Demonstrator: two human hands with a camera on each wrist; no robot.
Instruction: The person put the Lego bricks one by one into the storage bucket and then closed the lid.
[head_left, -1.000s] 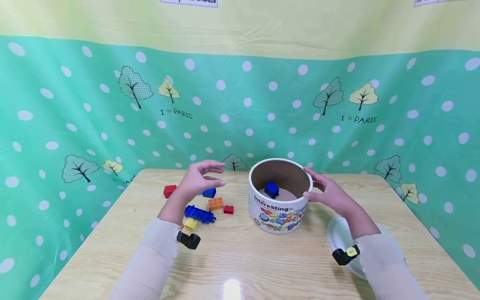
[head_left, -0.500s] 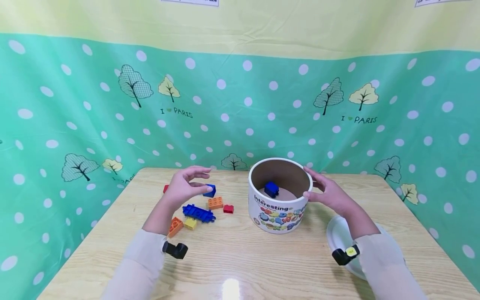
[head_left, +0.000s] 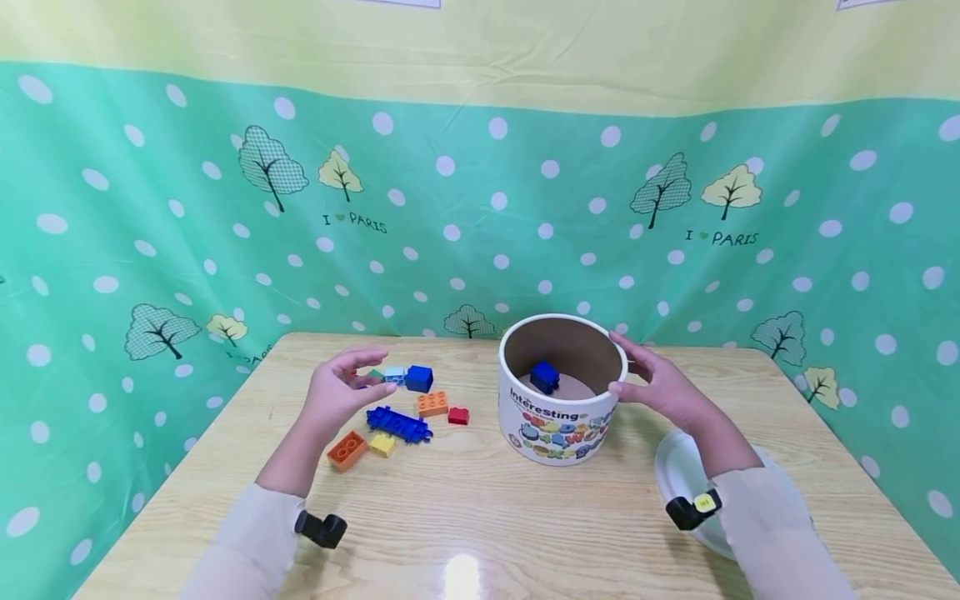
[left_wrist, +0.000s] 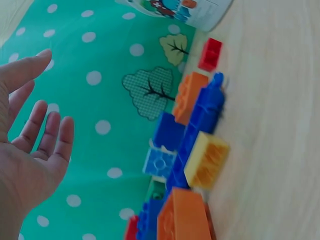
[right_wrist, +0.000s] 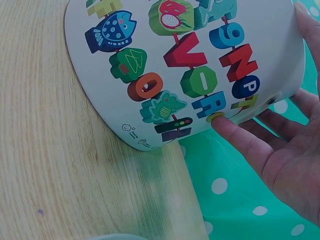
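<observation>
A white round tub [head_left: 562, 429] with colourful printed figures stands upright, a blue block [head_left: 544, 377] lying on its floor. My right hand [head_left: 663, 387] holds the tub's right side near the rim, thumb at the front and fingers toward the back; the right wrist view shows the thumb on the printed wall [right_wrist: 200, 60]. My left hand [head_left: 341, 392] hovers with nothing in it, fingers spread from the thumb, at the left of the building blocks. Nearest it are a blue block [head_left: 419, 379], a light blue block [head_left: 394, 376] and a long blue piece [head_left: 399, 425].
An orange block [head_left: 347, 451], a yellow block [head_left: 382, 445], another orange block [head_left: 432, 404] and a small red block [head_left: 458, 415] lie left of the tub. A white lid [head_left: 678, 471] lies under the right forearm. A green dotted cloth [head_left: 480, 183] hangs behind the table.
My left hand has moved left and lower, away from the tub, uncovering the orange block at the front and the light blue one. My right hand stays on the tub.
</observation>
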